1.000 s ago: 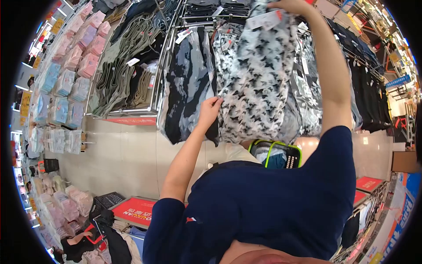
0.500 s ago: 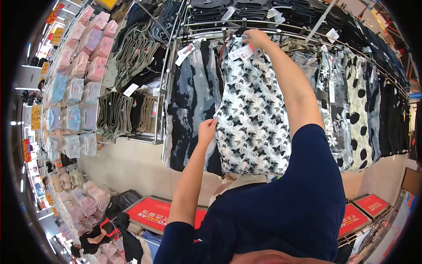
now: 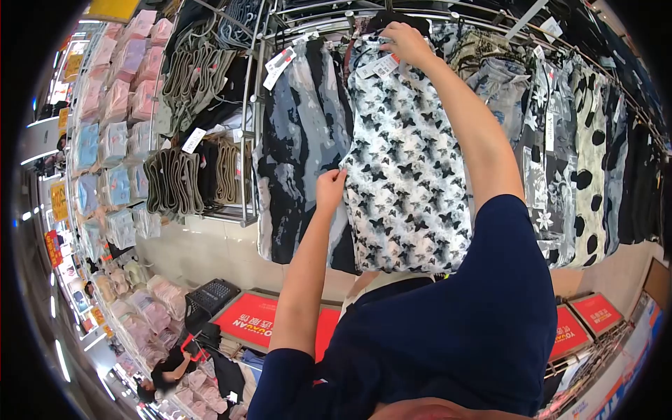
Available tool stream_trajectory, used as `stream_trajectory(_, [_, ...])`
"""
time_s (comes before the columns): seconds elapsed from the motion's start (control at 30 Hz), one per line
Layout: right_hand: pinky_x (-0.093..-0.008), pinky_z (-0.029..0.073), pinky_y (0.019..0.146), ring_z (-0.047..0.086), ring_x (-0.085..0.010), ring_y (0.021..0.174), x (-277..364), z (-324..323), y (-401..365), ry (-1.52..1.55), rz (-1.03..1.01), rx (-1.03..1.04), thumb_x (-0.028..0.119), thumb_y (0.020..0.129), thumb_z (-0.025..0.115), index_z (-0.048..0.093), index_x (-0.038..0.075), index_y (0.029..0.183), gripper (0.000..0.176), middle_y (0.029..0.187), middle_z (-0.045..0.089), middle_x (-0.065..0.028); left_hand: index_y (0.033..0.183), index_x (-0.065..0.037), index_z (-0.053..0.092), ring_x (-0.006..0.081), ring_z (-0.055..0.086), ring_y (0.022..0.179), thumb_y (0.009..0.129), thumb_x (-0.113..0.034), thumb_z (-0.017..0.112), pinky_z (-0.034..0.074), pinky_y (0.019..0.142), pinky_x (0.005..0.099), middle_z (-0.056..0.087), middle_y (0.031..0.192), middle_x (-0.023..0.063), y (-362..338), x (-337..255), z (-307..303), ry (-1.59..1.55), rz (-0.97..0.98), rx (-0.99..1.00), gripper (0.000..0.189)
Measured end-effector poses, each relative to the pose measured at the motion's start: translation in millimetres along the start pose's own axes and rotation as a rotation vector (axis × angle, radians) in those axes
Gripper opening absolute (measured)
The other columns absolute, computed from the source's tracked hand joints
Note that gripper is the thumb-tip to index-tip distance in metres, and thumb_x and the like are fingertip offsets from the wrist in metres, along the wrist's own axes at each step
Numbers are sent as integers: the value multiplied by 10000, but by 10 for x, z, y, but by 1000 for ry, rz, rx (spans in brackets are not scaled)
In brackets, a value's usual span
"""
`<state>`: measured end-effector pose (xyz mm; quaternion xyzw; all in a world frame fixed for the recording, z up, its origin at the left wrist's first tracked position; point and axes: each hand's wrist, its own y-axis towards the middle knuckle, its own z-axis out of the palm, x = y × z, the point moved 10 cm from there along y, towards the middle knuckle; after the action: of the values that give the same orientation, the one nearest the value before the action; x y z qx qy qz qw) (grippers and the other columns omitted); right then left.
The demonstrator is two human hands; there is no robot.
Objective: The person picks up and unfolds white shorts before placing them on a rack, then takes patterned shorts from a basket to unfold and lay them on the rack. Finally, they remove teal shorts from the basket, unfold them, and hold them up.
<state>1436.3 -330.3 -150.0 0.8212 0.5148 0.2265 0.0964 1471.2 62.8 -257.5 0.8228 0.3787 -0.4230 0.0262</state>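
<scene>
White trousers with a black butterfly print (image 3: pixel 409 189) hang from the rack in front of me, white tags near their waistband. My left hand (image 3: pixel 330 189) is closed, pinching their left edge about midway down. Up at the waistband, my right hand (image 3: pixel 407 45) is closed with curled fingers on the top of the same trousers; its fingertips are partly hidden. Grey and black camouflage-patterned trousers (image 3: pixel 294 154) hang just left of them. To the right, past my forearm, are grey floral trousers (image 3: pixel 547 161) and cream ones with black spots (image 3: pixel 589 161).
Folded olive garments (image 3: pixel 175 182) sit on a metal rack to the left. Packs in pink and blue (image 3: pixel 115 143) cover a display further left. Behind me stand red signs (image 3: pixel 252 318) and a black basket (image 3: pixel 210 301). Another person (image 3: pixel 171 371) is at the lower left.
The view has shifted, so the top shelf shows less. My left hand stays on the trousers' edge and my right hand stays at the waistband; the trousers spread slightly wider at the bottom.
</scene>
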Motion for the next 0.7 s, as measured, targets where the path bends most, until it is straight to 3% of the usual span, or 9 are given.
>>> stream_trajectory(0.13, [-397,427,881,554,-250,1015,318,-54,-314,-108,-212,6,284,767,711,625,123,998,295,995,581,-52,724,33,569,197,455,501,872,-256,649,386,527,348,499,550,114,-33,74,28,-41,-1,-63,335])
stream_trajectory(0.23, [-392,416,887,538,-246,1032,300,-138,-479,-100,-181,-80,255,748,724,578,107,985,316,990,571,-49,897,8,606,307,602,741,864,-224,644,460,691,367,630,818,162,-74,113,108,73,-92,53,238])
stream_trajectory(0.33, [-390,417,898,532,-247,1054,299,-115,-545,-82,-117,-9,244,736,737,582,101,1026,359,1029,579,-49,1154,-36,560,356,531,1066,844,-183,647,411,913,439,541,1213,208,-304,-543,-150,232,290,-359,354])
stream_trajectory(0.4, [-390,417,903,530,-249,1065,368,-137,-591,-83,-136,12,245,731,742,582,95,1044,382,1050,581,-49,1312,-70,461,390,340,1297,831,-178,635,248,1073,541,353,1415,201,-453,-963,45,454,451,-184,523])
stream_trajectory(0.47, [-390,420,898,528,-248,1071,337,-132,-625,-59,-136,12,250,724,747,584,93,1055,401,1068,577,-49,1385,-135,445,326,264,1392,839,-244,625,163,1122,574,308,1491,150,-595,-1043,523,738,536,107,585])
stream_trajectory(0.53, [-384,423,893,529,-244,1068,329,-142,-682,-44,-150,-17,249,722,744,585,96,1055,399,1071,573,-48,1414,-172,424,301,212,1421,869,-324,602,141,1133,564,253,1534,114,-768,-1047,783,762,632,191,593])
stream_trajectory(0.7, [-353,429,880,537,-216,1051,513,79,-962,-100,-323,101,161,795,619,583,99,1035,250,1038,563,-42,1461,-202,357,274,159,1439,921,-490,491,89,1148,551,221,1551,82,-731,-564,1054,902,551,276,627])
